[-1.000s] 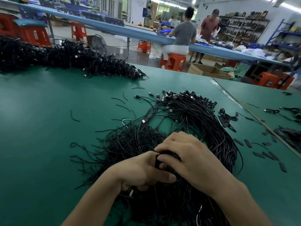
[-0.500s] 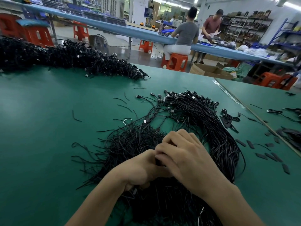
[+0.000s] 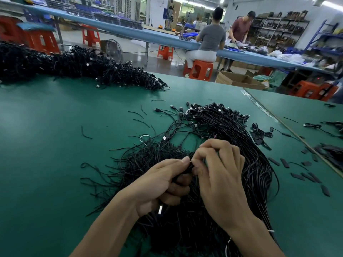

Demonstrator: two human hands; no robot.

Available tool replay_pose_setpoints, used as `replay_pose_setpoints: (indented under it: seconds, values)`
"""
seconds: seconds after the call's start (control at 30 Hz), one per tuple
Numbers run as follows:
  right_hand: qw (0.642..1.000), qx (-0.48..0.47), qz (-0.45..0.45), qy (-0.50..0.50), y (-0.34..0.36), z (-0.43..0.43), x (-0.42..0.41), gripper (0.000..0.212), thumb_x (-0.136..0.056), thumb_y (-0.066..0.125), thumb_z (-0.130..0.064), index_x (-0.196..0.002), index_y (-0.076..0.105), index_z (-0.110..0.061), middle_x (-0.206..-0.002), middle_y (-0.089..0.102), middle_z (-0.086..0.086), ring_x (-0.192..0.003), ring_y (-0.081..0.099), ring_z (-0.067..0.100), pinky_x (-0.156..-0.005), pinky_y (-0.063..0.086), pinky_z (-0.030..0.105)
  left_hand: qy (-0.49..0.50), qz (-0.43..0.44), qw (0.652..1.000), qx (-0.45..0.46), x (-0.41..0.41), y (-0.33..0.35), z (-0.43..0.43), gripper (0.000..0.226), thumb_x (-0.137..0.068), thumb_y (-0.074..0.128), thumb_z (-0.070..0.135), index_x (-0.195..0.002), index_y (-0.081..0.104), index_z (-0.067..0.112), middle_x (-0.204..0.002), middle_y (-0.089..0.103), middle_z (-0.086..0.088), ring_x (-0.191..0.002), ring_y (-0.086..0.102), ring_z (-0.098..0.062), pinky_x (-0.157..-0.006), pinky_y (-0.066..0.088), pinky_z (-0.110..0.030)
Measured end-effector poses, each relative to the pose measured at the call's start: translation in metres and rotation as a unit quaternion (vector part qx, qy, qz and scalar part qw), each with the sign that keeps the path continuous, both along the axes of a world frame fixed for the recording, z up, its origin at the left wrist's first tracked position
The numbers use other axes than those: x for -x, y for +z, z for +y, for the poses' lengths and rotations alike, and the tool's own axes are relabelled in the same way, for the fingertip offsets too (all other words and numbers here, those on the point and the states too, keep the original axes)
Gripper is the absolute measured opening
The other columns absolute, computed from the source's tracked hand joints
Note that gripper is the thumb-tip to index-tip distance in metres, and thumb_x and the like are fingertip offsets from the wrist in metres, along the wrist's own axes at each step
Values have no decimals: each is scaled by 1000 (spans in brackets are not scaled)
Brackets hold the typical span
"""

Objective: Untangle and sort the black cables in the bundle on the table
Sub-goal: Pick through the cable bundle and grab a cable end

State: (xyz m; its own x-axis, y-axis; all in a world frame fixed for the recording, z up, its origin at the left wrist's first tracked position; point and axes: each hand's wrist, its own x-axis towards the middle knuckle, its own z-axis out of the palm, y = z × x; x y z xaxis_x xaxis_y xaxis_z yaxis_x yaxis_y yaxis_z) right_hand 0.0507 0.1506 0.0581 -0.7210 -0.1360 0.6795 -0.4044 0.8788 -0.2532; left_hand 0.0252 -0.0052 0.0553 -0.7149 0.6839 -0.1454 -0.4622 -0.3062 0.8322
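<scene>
Bundle (image 3: 232, 127) runs lengthwise away from me; left hand (image 3: 161, 184) grips a clump, right hand (image 3: 220, 175) pinches one strand (fingers (image 3: 203, 154) touching my left thumb).

The left grip (image 3: 161, 184) and right grip (image 3: 220, 175) are bare hands with short, unpainted nails (image 3: 186, 160), on forearms (image 3: 104, 230) bare as far as visible.

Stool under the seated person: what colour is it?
The stool is orange-red, best seen in the head view.
</scene>
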Motion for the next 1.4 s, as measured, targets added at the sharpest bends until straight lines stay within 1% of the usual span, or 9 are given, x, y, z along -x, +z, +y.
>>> replay_pose_setpoints:
  seconds: [0.13, 0.5, 0.73, 0.9, 1.03, 1.13, 1.2, 1.3, 1.4]
  values:
    - [996, 42, -36, 66, -1, 0, 0, 19, -101, 42, -27, -92, 56, -16, -103, 49, -8, -92, 50, 13, -79, 46, 32, 46, 15, 999, 9, -2, -1, 4, 40, -101, 46, 40, -66, 60, 25, -67, 29, 5, -49, 21, -4, -36, 22, -11]
    - [989, 55, -139, 12, 10, -2, -3, 9, -90, 61, -33, -94, 64, -26, -89, 57, -17, -81, 57, 4, -73, 53, 28, 151, 155, 960, 176, -5, -5, 14, 28, -107, 38, 33, -88, 44, 14, -58, 33, 10, -46, 29, -4, -41, 26, -17]
    - [988, 28, -154, 6, 12, -7, -2, 9, -95, 62, -24, -94, 70, -23, -87, 58, -12, -77, 57, 5, -71, 51, 24, 162, 158, 960, 167, -5, -6, 15, 35, -108, 37, 28, -75, 44, 19, -58, 30, 5, -45, 24, -7, -40, 22, -18]
    - [988, 27, -152, -4, 9, -10, -2, 20, -100, 48, -30, -96, 65, -21, -92, 54, -11, -82, 54, 6, -71, 49, 22, 162, 176, 957, 167, -6, -3, 16, 60, -108, 34, 26, -55, 59, 40, -52, 42, 16, -40, 36, 0, -39, 28, -9]
    - [984, 97, -146, -15, 5, -12, 0, 11, -98, 56, -27, -94, 66, -25, -90, 57, -16, -83, 56, 1, -73, 45, 12, 196, 182, 948, 173, -5, -5, 18, 51, -107, 38, 31, -61, 58, 42, -57, 43, 14, -47, 39, -3, -48, 32, -18]
    - [965, 201, -170, -14, 4, -12, 3, 5, -94, 66, -25, -90, 69, -27, -81, 66, -16, -84, 61, -4, -70, 44, 5, 220, 197, 938, 182, -3, -8, 19, 36, -107, 39, 33, -89, 67, 45, -78, 70, 10, -72, 65, -13, -68, 53, -33]
    - [936, 279, -214, -8, 5, -11, 6, 4, -91, 70, -30, -88, 72, -28, -79, 72, -18, -80, 66, -6, -68, 47, 7, 225, 212, 934, 180, -3, -7, 18, 37, -107, 38, 28, -86, 65, 42, -65, 63, 23, -63, 61, 0, -60, 47, -18]
    - [889, 362, -278, 26, 6, -9, 9, 8, -90, 70, -30, -91, 76, -25, -86, 75, -20, -81, 70, -3, -72, 52, 14, 223, 227, 931, 177, -3, -2, 16, 27, -108, 36, 21, -103, 62, 25, -56, 56, 30, -55, 55, 12, -51, 40, -4]
    - [863, 408, -293, 52, 8, -8, 9, 11, -92, 68, -25, -87, 77, -23, -73, 73, -15, -67, 66, -4, -60, 49, 11, 206, 229, 936, 170, -5, 1, 15, 29, -108, 35, 20, -119, 61, 22, -59, 63, 26, -65, 63, 6, -62, 50, -13]
